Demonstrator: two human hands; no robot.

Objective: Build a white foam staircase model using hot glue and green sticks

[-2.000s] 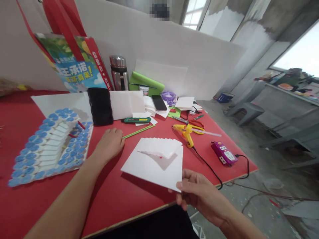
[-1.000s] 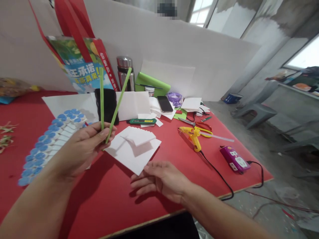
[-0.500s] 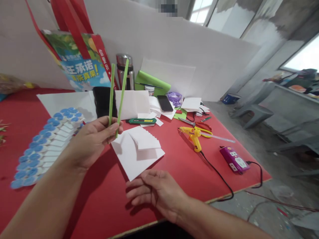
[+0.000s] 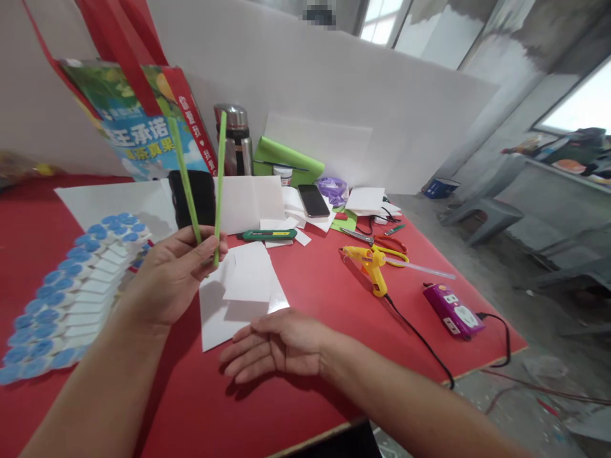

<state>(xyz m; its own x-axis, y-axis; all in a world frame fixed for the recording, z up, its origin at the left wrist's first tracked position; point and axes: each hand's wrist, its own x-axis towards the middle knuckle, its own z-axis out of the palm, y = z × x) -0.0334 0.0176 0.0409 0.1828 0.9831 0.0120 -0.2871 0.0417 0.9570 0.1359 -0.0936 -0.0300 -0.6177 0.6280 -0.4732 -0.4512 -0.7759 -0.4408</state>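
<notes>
Green sticks (image 4: 220, 184), two: raised in a narrow V, lower ends pinched between thumb and fingers of the left hand (image 4: 176, 273), at 11 o'clock from the white card piece (image 4: 214, 321); right hand (image 4: 279, 346): fingers extended, loosely parted, at the card's 5 o'clock edge, contact cannot be told; green cutter (image 4: 268, 235): 1 o'clock; yellow glue gun (image 4: 375, 270): 3 o'clock; blue-edged model (image 4: 50, 296): 9 o'clock; red table (image 4: 324, 280) beneath

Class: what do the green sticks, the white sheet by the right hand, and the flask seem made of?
Green sticks: possibly plastic or wrapped paper; straight, smooth, evenly coloured.
White sheet: probably card or foam board, smooth; it looks flat and stiff.
Flask: likely steel, polished, with shiny highlights on its lid.
</notes>
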